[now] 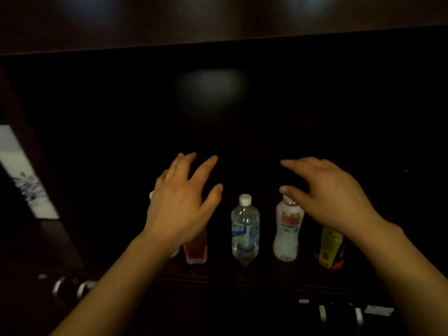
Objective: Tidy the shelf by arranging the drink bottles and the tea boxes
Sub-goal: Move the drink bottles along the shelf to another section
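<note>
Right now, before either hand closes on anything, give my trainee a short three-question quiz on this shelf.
1. True or false: the left hand is gripping the clear water bottle.
2. Which bottle stands nearest the right hand? A) red drink bottle B) white bottle C) clear water bottle
3. Fill in: the bottle at the right end of the row, partly hidden under the right wrist, is mostly ____.

Key: 1. False, both hands are open above the row, holding nothing. 2. B, the thumb is just above its cap. 3. Yellow.
</note>
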